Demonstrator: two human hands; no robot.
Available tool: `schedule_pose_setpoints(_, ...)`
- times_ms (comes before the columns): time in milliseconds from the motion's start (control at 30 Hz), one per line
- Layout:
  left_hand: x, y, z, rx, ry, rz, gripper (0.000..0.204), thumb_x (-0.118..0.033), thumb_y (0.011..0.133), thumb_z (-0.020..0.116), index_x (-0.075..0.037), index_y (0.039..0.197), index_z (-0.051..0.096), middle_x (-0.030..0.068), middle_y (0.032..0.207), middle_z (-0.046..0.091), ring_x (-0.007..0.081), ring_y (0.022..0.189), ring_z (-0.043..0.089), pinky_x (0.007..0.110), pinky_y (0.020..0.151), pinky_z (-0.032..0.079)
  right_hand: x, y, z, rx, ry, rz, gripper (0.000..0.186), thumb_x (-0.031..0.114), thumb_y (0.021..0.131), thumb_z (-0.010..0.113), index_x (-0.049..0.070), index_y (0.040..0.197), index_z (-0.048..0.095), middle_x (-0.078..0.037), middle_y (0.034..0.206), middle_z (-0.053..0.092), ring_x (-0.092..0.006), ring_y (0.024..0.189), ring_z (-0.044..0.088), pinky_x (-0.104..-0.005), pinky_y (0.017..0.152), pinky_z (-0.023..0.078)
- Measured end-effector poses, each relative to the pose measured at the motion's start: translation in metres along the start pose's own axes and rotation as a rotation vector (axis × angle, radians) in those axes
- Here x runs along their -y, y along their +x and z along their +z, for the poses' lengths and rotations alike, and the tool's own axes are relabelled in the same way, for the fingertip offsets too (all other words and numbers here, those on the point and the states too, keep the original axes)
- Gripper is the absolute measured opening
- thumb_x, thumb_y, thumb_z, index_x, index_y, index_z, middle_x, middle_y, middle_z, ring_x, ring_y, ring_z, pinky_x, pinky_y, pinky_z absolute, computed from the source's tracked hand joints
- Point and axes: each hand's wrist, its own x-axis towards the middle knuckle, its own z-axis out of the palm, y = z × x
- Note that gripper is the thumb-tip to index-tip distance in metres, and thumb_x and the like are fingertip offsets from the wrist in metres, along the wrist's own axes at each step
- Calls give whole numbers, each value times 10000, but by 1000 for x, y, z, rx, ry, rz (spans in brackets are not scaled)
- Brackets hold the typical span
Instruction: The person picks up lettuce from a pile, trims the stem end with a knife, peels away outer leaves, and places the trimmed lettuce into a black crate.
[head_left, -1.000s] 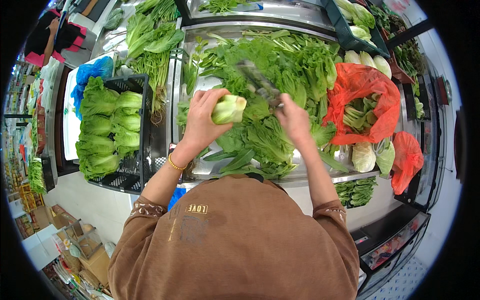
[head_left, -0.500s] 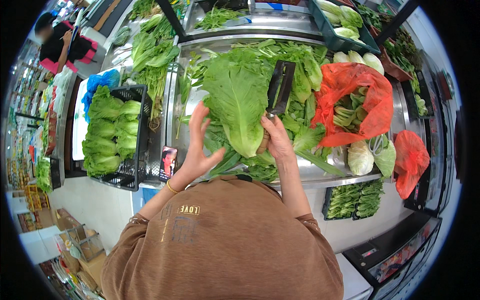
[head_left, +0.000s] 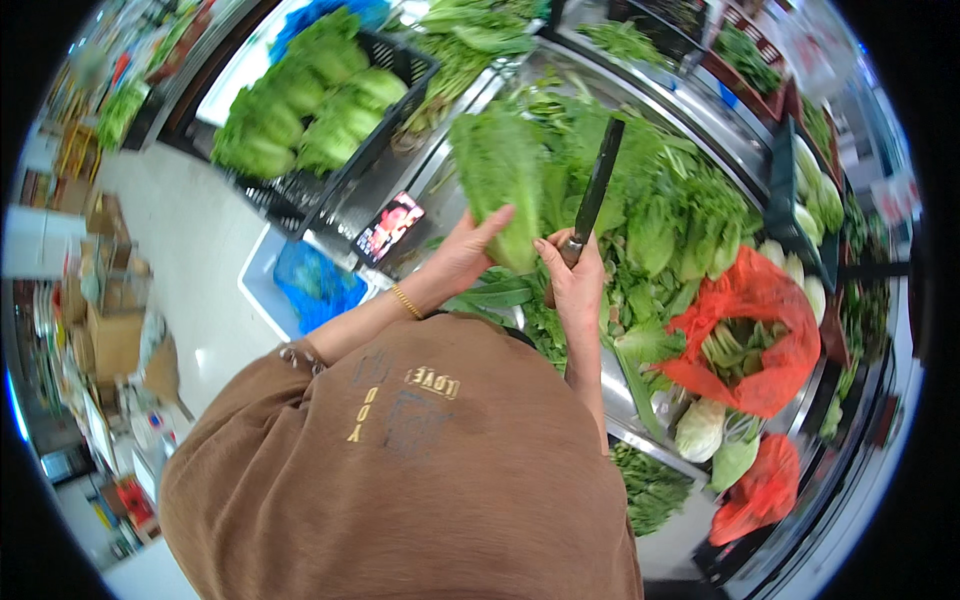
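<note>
A long green lettuce (head_left: pixel 496 175), somewhat blurred, stands leaf-tips away from me above the steel counter. My left hand (head_left: pixel 468 252) has closed around its lower left side, thumb along the leaves. My right hand (head_left: pixel 577 285) grips the handle of a dark-bladed knife (head_left: pixel 598 190), its blade pointing up and away, seen nearly edge-on. The right thumb touches or nearly touches the lettuce's base. Loose leafy greens (head_left: pixel 650 200) lie heaped behind and right of my hands.
A black crate (head_left: pixel 345 185) of lettuces stands at the left, with a lit phone (head_left: pixel 391 228) beside it. Lower left is a blue-lined bin (head_left: pixel 262 285). On the right are an open red plastic bag (head_left: pixel 790 345) of greens, a pale cabbage (head_left: pixel 700 430) and a green crate (head_left: pixel 795 225).
My view has turned leftward. My left hand, open beside the lettuce before, is now on it. The lettuce has turned, and the knife blade shows narrower, still in my right hand.
</note>
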Motion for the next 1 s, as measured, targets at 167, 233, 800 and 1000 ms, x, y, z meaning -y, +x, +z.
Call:
schedule_pose_setpoints(167, 14, 0, 0, -19, 130, 184, 862, -266, 806, 801, -86, 1443, 250, 126, 1294, 508, 219, 1179, 517, 377, 953, 479, -8, -17, 13, -122, -247, 1, 182, 95, 833, 705, 15, 845, 541, -73, 786, 534, -153, 641, 514, -294, 605, 446)
schedule_pose_setpoints(233, 21, -1, -4, -53, 58, 128, 911, -272, 793, 813, -87, 1458, 218, 129, 1312, 492, 225, 1199, 503, 389, 974, 468, -15, -27, 14, -133, -162, 48, 154, 84, 873, 673, 42, 830, 531, -17, 790, 527, -88, 642, 488, -259, 579, 424)
schedule_pose_setpoints(800, 48, 7, -36, 281, -512, -351, 522, -347, 946, 593, -91, 1373, 438, 97, 1345, 541, 264, 1231, 532, 543, 1003, 437, 16, -49, -8, -269, 420, 268, 211, 25, 847, 696, 80, 823, 493, -100, 1054, 615, -115, 695, 543, -274, 646, 455)
schedule_pose_setpoints(1000, 38, 17, -33, 280, -785, -285, 551, -340, 941, 544, -65, 1401, 417, 152, 1401, 487, 325, 1298, 465, 580, 1089, 352, 41, -55, -28, -419, 422, 238, 211, -17, 842, 668, 84, 834, 484, -127, 1130, 620, -108, 725, 570, -262, 671, 484)
